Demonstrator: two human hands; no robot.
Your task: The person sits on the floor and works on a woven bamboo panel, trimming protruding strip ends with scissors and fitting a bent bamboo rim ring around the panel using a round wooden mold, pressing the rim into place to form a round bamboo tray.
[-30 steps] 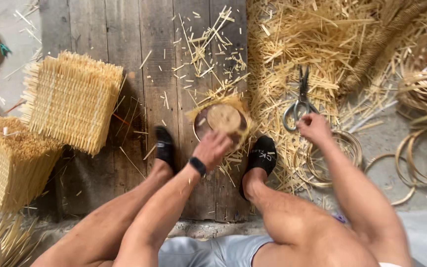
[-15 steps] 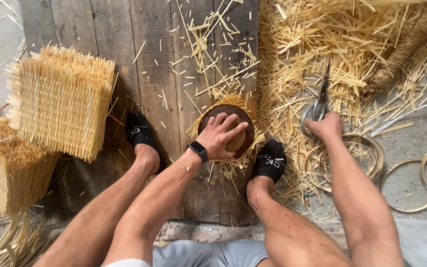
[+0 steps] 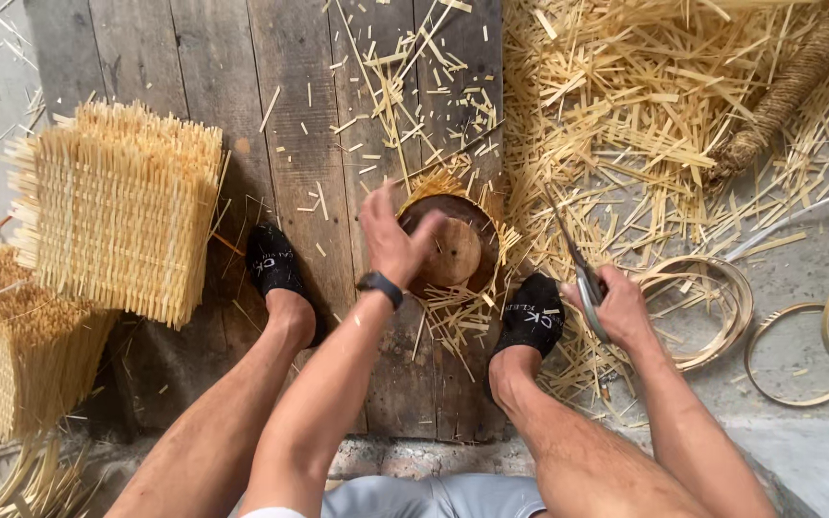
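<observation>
My left hand (image 3: pixel 393 236) rests on the near left rim of a small round woven basket (image 3: pixel 458 251), which sits on a wooden board (image 3: pixel 194 67) between my two feet in black socks. The basket has a round wooden disc inside and a fringe of loose straw ends around it. A black watch is on my left wrist. My right hand (image 3: pixel 616 307) grips the handles of metal scissors (image 3: pixel 568 251), whose blades point up and to the left over the straw.
Stacks of woven straw mats (image 3: pixel 117 206) stand at the left. A heap of cut straw strips (image 3: pixel 645 125) covers the floor at the upper right. Bamboo hoops (image 3: pixel 808 336) lie at the right, and a coiled straw rope (image 3: pixel 779 96) lies at the top right.
My left hand slid off the top of the basket onto its left rim, uncovering the disc. My right hand lifted the scissors off the straw and drew them toward my right foot.
</observation>
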